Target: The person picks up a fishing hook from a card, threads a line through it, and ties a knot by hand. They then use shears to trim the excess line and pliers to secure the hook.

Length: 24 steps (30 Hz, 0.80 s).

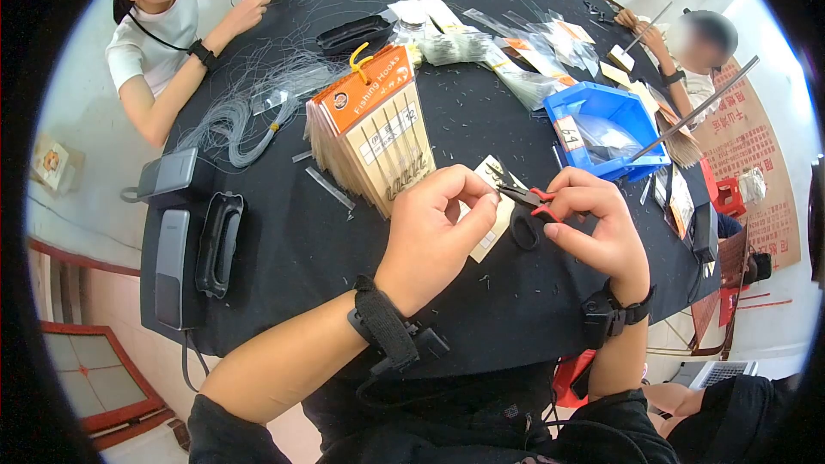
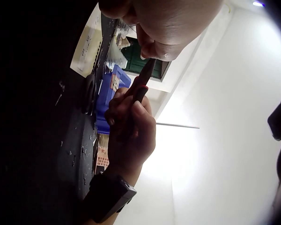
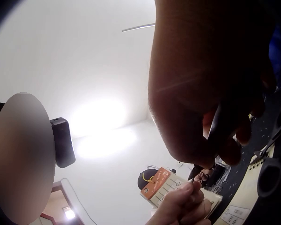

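Black cloth covers our table. Our right hand grips the pliers, tips at our left hand's pinched fingertips. Those hold a tiny item, too small to identify. Scissors and card lie below, between both hands.

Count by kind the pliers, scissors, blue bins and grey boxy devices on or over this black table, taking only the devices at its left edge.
Pliers: 1
Scissors: 1
Blue bin: 1
Grey boxy devices at the left edge: 2
Total: 5
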Available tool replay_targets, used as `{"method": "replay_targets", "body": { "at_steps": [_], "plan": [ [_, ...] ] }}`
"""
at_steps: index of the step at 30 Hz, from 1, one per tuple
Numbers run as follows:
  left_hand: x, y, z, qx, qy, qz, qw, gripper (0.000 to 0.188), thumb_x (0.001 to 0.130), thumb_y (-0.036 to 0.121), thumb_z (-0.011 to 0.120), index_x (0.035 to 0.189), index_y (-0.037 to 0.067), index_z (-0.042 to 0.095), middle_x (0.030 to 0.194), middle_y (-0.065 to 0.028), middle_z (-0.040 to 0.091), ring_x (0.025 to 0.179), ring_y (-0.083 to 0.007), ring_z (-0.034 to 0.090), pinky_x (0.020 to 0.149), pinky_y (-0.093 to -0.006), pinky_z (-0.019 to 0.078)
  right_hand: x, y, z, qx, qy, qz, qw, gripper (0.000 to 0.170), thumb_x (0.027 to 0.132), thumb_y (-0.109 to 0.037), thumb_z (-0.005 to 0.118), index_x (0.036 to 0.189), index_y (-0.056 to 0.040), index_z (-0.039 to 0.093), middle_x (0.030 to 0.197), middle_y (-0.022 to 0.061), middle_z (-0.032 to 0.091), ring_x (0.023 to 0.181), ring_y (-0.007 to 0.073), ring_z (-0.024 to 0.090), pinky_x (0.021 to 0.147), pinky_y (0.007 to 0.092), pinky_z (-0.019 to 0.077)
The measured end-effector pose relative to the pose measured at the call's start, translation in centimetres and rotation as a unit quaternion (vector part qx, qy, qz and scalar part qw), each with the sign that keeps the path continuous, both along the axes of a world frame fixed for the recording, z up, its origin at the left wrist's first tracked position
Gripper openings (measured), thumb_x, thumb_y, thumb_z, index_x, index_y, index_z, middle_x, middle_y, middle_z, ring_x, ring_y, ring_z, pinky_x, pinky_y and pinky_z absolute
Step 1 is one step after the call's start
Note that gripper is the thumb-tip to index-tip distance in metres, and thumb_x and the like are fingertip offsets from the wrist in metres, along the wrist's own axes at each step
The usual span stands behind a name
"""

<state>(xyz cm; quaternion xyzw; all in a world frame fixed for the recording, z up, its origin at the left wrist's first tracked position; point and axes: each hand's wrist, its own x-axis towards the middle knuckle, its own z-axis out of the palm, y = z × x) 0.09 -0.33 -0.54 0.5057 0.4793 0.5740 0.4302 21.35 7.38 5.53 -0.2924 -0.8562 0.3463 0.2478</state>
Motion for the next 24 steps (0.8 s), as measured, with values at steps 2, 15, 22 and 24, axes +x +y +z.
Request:
{"method": "replay_targets", "body": {
  "at_steps": [2,15,22,24],
  "plan": [
    [0.0,0.0,0.0,-0.002,0.000,0.000,1.000,0.009,0.095,0.011,0.065,0.094,0.003,0.064,0.083,0.0056,0.059,0.073,-0.0003,0.050,0.065,-0.0179,0.0410,0.0,0.0,0.1,-0.006,-0.007,-0.002,1.000,0.017,0.075,-0.012,0.072,0.073,-0.0006,0.061,0.077,0.0090,0.057,0.066,0.0188,0.054,0.060,0.0295,0.0401],
    [-0.2,0.2,0.2,-0.009,-0.046,-0.036,0.998,0.009,0.096,0.011,0.063,0.095,0.003,0.063,0.084,0.0052,0.060,0.074,-0.0006,0.052,0.066,-0.0180,0.0420,0.7,-0.2,-0.3,-0.345,0.060,0.033,0.936,0.025,0.091,-0.026,0.061,0.076,-0.0061,0.059,0.072,0.0011,0.061,0.057,0.0030,0.049,0.047,0.0184,0.0344],
    [-0.4,0.4,-0.1,-0.006,-0.091,-0.074,0.993,0.009,0.097,0.012,0.063,0.098,0.003,0.061,0.087,0.0039,0.062,0.077,-0.0014,0.054,0.068,-0.0182,0.0438,0.6,-0.2,-0.6,-0.464,0.084,0.046,0.880,0.033,0.092,-0.034,0.055,0.072,-0.0082,0.052,0.069,0.0059,0.059,0.050,0.0053,0.046,0.043,0.0202,0.0347],
    [-0.4,0.4,-0.2,-0.007,-0.111,-0.080,0.991,0.009,0.098,0.012,0.063,0.099,0.003,0.061,0.088,0.0037,0.062,0.078,-0.0014,0.054,0.069,-0.0181,0.0439,0.6,0.0,-0.9,-0.489,0.101,0.076,0.863,0.035,0.093,-0.036,0.053,0.073,-0.0074,0.051,0.068,0.0083,0.058,0.049,0.0071,0.045,0.042,0.0210,0.0344]
  ]
}}
